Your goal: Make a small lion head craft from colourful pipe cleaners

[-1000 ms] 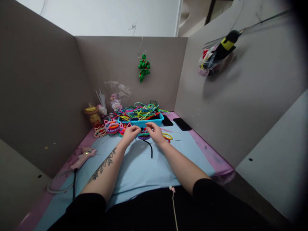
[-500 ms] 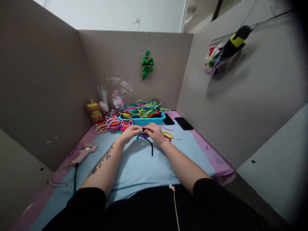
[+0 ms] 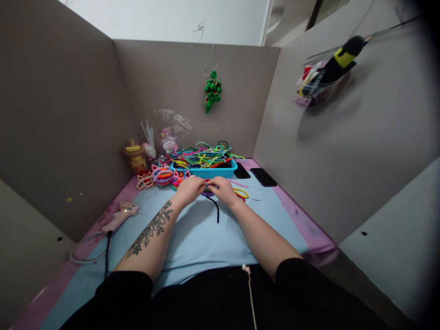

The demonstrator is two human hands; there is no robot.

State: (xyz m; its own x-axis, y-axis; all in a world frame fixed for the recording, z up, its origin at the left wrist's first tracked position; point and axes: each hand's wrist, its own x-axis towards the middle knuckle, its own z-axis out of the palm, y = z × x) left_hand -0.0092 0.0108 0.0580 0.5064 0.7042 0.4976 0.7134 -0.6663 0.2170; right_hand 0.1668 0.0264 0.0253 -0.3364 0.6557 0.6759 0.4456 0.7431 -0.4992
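Note:
My left hand and my right hand meet over a small multicoloured pipe-cleaner piece on the light blue mat. Both hands have their fingers pinched closed on it. A black pipe cleaner trails from the piece toward me across the mat. Most of the piece is hidden by my fingers. A yellow pipe-cleaner loop lies just right of my right hand.
A blue tray heaped with coloured pipe cleaners stands behind my hands, with two black phones to its right. Finished coloured figures and a cup sit at the back left. A pink glue gun lies left. Cardboard walls enclose the desk.
My two hands have drawn closer together over the piece, and the left forearm has rolled slightly. The camera has tilted a little.

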